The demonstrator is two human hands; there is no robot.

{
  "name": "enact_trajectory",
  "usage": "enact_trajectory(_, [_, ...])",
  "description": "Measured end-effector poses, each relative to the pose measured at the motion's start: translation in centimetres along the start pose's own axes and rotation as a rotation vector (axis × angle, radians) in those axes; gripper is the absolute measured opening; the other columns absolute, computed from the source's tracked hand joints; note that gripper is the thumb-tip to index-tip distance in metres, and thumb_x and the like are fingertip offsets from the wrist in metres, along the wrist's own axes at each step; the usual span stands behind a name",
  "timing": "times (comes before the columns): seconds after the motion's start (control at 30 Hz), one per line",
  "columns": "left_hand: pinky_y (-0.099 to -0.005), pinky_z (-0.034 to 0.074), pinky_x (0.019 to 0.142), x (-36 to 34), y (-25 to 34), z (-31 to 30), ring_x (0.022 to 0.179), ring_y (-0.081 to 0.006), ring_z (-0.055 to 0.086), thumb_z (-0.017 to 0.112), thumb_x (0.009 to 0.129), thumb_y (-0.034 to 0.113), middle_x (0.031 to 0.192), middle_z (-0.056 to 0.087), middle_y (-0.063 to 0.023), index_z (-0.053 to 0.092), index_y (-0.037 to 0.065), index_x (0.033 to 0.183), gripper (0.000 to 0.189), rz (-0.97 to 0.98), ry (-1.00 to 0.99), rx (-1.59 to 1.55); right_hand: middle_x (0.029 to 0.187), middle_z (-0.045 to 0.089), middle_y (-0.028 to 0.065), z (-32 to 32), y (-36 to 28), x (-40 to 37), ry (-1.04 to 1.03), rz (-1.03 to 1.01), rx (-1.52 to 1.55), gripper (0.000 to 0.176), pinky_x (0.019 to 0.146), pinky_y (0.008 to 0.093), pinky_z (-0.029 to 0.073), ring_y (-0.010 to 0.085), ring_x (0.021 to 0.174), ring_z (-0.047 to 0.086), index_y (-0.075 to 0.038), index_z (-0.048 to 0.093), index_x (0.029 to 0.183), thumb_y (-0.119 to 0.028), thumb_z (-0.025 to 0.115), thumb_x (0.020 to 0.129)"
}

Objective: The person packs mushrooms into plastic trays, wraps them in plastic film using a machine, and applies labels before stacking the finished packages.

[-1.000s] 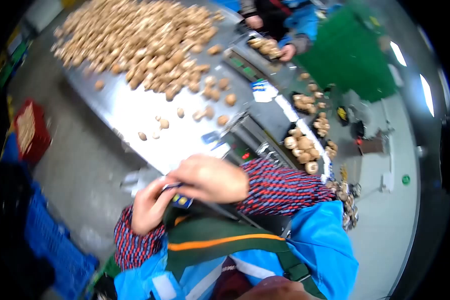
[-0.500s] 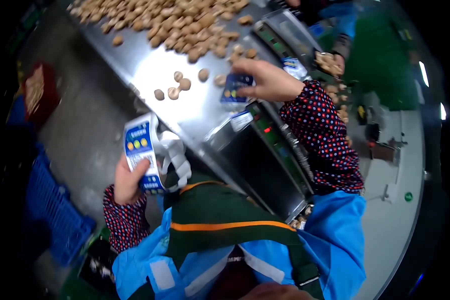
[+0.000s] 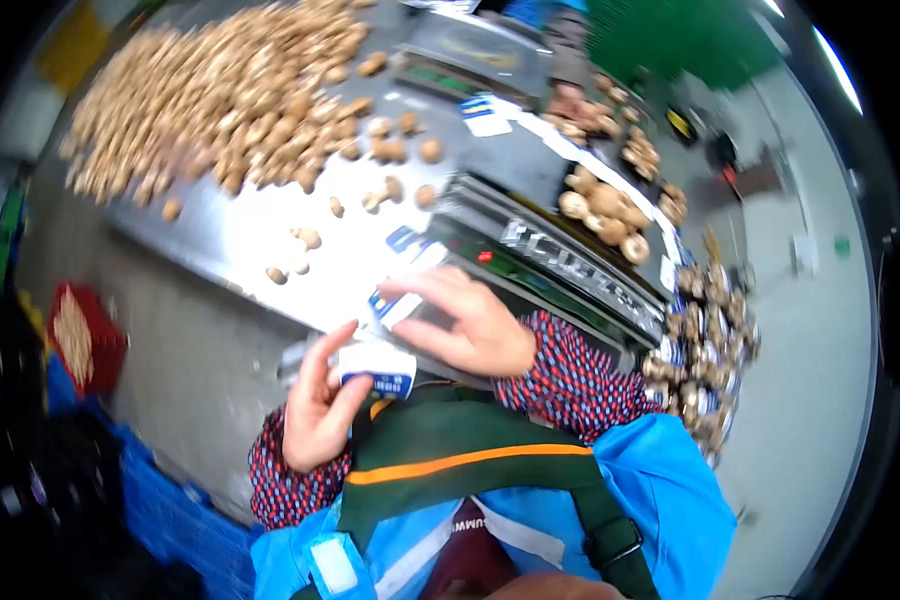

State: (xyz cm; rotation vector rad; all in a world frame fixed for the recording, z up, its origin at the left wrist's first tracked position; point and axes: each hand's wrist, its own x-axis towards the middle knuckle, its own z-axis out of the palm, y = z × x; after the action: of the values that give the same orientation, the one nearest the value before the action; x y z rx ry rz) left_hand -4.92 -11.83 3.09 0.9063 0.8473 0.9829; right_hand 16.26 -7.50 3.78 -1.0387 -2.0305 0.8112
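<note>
My left hand [image 3: 320, 405] is closed on a roll of printed labels [image 3: 380, 368], white and blue, between thumb and fingers near my apron. Just right of it, my right hand [image 3: 467, 325] has its thumb and forefinger at a white label [image 3: 388, 308] with blue and yellow print; motion blurs it. Another blue-and-white label [image 3: 410, 243] lies beyond my right fingers, at the table edge of the scale. The scale [image 3: 530, 262], with a red light, stands in front of my right hand. Several mushrooms [image 3: 608, 215] sit together beyond it.
A heap of brown mushrooms [image 3: 220, 100] covers the far left of the steel table [image 3: 210, 235], with loose ones nearer. Packed mushrooms [image 3: 705, 340] are stacked at right. A second scale [image 3: 475, 55] and a co-worker's hand [image 3: 568, 100] are at the back. A red crate [image 3: 87, 340] stands on the floor.
The view has swung to the right. My right hand has come back from over the table towards my left hand, which has moved in with the label roll.
</note>
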Motion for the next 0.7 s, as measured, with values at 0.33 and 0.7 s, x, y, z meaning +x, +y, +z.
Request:
enact_trajectory(0.33, [-0.0209, 0.044, 0.057, 7.3, -2.5, 9.8, 0.062, -0.0059, 0.055, 0.06, 0.087, 0.015, 0.069, 0.063, -0.0055, 0.063, -0.003, 0.087, 0.018, -0.187, -0.836, 0.816, 0.079, 0.06, 0.0064, -5.1, -3.0, -14.4, 0.444, 0.207, -0.285, 0.016, 0.074, 0.0325, 0.043, 0.0227, 0.077, 0.059, -0.004, 0.064, 0.088, -0.014, 0.062, 0.076])
enact_trajectory(0.7, [-0.0328, 0.049, 0.084, 7.7, -6.4, 14.8, 0.1, -0.0223, 0.059, 0.054, 0.078, -0.011, 0.116, 0.053, -0.0199, -0.003, 0.007, 0.143, 0.088, -0.44, -0.794, 0.088, 0.098, 0.059, 0.0156, -8.8, 10.6, -42.3, 1.302, 1.324, -0.056, 0.067, 0.082, 0.035, 0.046, 0.0257, 0.092, 0.057, 0.004, 0.048, 0.112, -0.029, 0.079, 0.062])
